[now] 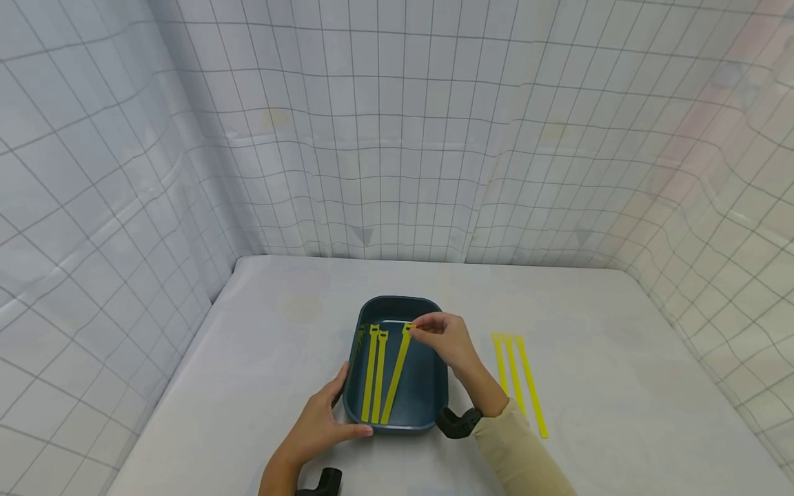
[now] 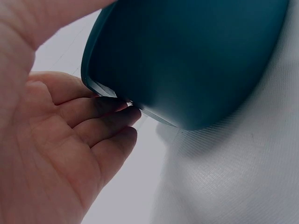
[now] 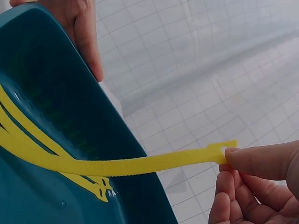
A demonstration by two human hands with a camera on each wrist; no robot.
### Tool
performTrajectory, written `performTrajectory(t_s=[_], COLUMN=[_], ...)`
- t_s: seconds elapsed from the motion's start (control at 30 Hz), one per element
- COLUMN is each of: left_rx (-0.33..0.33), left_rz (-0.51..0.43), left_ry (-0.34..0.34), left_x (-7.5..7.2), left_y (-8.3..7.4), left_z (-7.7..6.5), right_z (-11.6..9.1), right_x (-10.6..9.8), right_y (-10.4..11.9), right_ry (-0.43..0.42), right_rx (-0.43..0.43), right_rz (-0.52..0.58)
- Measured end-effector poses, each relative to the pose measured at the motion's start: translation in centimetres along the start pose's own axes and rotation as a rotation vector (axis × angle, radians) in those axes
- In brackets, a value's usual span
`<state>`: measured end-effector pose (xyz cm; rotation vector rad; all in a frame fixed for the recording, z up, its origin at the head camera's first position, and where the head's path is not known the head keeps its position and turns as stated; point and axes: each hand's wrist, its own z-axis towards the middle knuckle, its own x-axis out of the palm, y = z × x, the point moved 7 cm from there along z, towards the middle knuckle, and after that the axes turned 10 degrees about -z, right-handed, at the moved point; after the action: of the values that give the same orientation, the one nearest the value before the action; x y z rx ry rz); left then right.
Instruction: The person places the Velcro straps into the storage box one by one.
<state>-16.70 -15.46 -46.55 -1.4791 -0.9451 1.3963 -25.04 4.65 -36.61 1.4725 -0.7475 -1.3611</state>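
A dark teal tray (image 1: 422, 386) lies on the table, and two yellow hook-and-loop cable ties (image 1: 370, 375) rest side by side along its left part. My left hand (image 1: 319, 420) holds the tray's near left corner, thumb along the front rim and fingers against the left side. In the left wrist view, the fingertips (image 2: 133, 112) touch the tray's wall. Between thumb and index finger, my right hand (image 1: 448, 339) pinches the slotted head of another yellow cable tie (image 3: 154, 165). That tie's head is raised above the rim, while its tail slopes down into the tray beside the others.
Several more yellow cable ties (image 1: 530, 386) lie on the white table (image 1: 620, 386) to the right, partly behind the right forearm. White gridded curtains (image 1: 397, 138) enclose the table at the back and sides. Black wrist devices (image 1: 457, 423) sit on both wrists.
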Motion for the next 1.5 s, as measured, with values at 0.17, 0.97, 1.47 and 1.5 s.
performTrajectory(t_s=[0.17, 0.97, 1.47, 1.5], left_rx=[0.008, 0.019, 0.018, 0.022], left_rz=[0.006, 0.003, -0.006, -0.007], left_ry=[0.0, 0.009, 0.008, 0.009], left_x=[0.0, 0.1, 0.0, 0.0], left_y=[0.0, 0.1, 0.0, -0.1], left_z=[0.0, 0.1, 0.0, 0.0], right_z=[0.2, 2.8, 3.2, 3.2], right_x=[0.1, 1.2, 1.5, 1.5], right_y=[-0.2, -4.1, -4.3, -4.4], right_ry=[-0.011, -0.019, -0.014, -0.016], right_rx=[-0.004, 0.02, 0.03, 0.027], right_rz=[-0.024, -0.011, -0.014, -0.009])
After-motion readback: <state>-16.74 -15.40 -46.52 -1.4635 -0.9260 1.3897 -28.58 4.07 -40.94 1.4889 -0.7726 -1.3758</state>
